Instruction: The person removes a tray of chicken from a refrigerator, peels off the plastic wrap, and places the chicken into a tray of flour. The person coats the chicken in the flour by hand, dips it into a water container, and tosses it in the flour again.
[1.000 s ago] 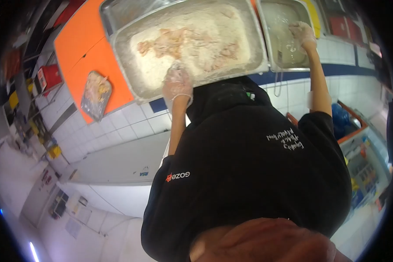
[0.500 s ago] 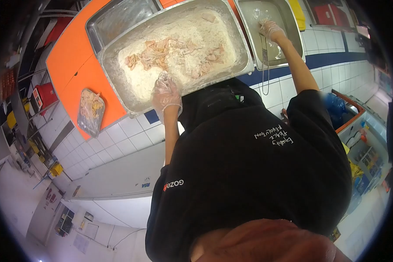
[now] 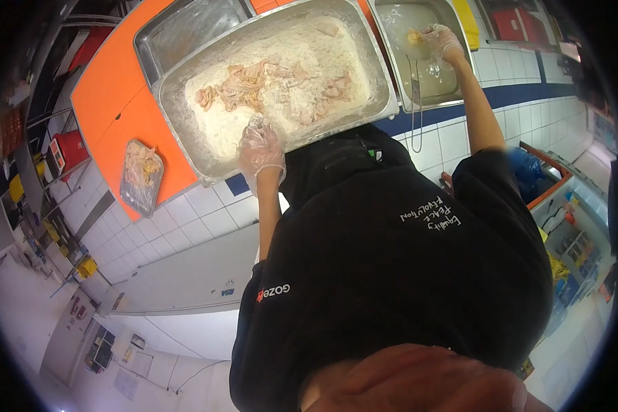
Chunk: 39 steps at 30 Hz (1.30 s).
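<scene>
While hovering over right basin (image 3: pixel 436 104), has right hand (image 3: pixel 443 42) loosely curled at yellowish piece (image 3: pixel 414 36) (hold unclear), with open water (image 3: pixel 438 81) near.
Has left hand (image 3: pixel 261 152) over near edge of tray (image 3: pixel 185 137), grip unreadable; wire utensil (image 3: pixel 415 84) across near basin rim.

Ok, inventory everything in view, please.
Large tray: one, silver, top centre
Powder: one layer, whitish, in the large tray
Food pieces: several, pinkish, in the powder
Basin: one, silver, right of the large tray
Wire utensil: one, silver, across the basin's near rim
Small piece: one, yellowish, at the right hand
Shallow tray: one, silver, beside the large tray
Table: one, orange, left
Small tray: one, silver, on the table
Bundle: one, blue, right
Background items: many, mixed, edges
Sweatshirt: one, black, bottom centre
Left hand: one, clear glove, at the large tray
Right hand: one, clear glove, over the basin
</scene>
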Available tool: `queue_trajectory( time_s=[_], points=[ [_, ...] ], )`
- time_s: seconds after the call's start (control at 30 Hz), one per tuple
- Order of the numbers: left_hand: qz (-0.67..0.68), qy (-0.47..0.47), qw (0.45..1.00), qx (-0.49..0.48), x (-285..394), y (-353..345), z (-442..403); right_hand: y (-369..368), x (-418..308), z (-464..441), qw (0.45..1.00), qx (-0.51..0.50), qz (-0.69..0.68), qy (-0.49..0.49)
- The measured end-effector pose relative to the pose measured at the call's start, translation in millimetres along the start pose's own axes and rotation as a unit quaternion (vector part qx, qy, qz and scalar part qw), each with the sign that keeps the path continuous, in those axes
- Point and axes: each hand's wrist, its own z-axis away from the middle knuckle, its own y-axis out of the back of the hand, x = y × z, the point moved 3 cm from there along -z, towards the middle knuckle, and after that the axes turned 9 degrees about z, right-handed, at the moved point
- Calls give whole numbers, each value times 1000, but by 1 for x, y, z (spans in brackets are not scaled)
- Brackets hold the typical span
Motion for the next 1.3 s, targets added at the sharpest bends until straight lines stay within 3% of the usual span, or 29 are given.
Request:
queue_trajectory(
  time_s=[0.07, 0.2, 0.23, 0.3, 0.37, 0.47, 0.57, 0.67, 0.73, 0.8, 0.83, 0.87, 0.9, 0.93, 1.0, 1.03, 1.07, 1.13, 1.2, 1.27, 1.3],
  points=[
    [-5, -1, 1000, -4, -1, -1, -1, -3, -1, 2, 952, -105, -272, -89],
    [-14, 27, 999, -21, 1, 2, -2, 21, -2, 2, 950, -58, -306, -16],
    [-12, 27, 999, -19, -2, -3, -3, 30, 2, -2, 987, -16, -133, 93],
    [-53, 8, 999, -8, -15, -12, -4, 43, -9, -3, 977, 20, 43, 210],
    [-71, 27, 997, -10, -25, -18, -5, 59, -16, 3, 990, -14, -137, -31],
    [-24, 54, 997, -40, -20, -7, -3, 73, -61, 20, 964, -15, -257, -61],
    [-22, 91, 994, -49, -33, -18, -3, 79, -129, 44, 960, -41, -278, 18],
    [-30, 37, 998, -28, -13, -3, -4, 73, -242, 76, 971, -108, -180, 116],
    [-29, 24, 998, -40, -12, -2, -2, 34, -305, 88, 943, -172, -233, 164],
    [-40, 40, 997, -46, -17, -7, -5, -20, -342, 87, 867, -126, -348, 334],
    [-49, 51, 996, -52, -20, -8, -6, -32, -359, 85, 866, -128, -349, 335],
    [-50, 54, 996, -50, -13, 1, -6, -47, -375, 84, 917, -133, -133, 353],
    [-30, 85, 991, -103, 1, 13, -7, -60, -382, 81, 921, -131, 91, 355],
    [-8, 115, 981, -154, 8, 19, -8, -72, -386, 78, 919, -130, 91, 361],
    [-26, 116, 978, -170, 9, 21, -11, -124, -384, 77, 922, -218, 150, 284],
    [-44, 113, 974, -191, 10, 19, -15, -158, -370, 83, 907, -24, 182, 378],
    [-43, 116, 974, -190, 7, 13, -19, -164, -364, 69, 906, -26, 182, 381],
    [-58, 104, 970, -213, -6, -12, -24, -173, -351, 59, 911, -82, 104, 391],
    [-38, 57, 973, -223, -17, -37, -31, -122, -340, 62, 927, -109, 100, 344],
    [-17, 4, 975, -223, -12, -49, -42, -94, -303, 51, 933, -205, -122, 268],
    [-43, -85, 962, -258, 2, -51, -48, -79, -289, 49, 927, -238, -156, 246]
  ],
)
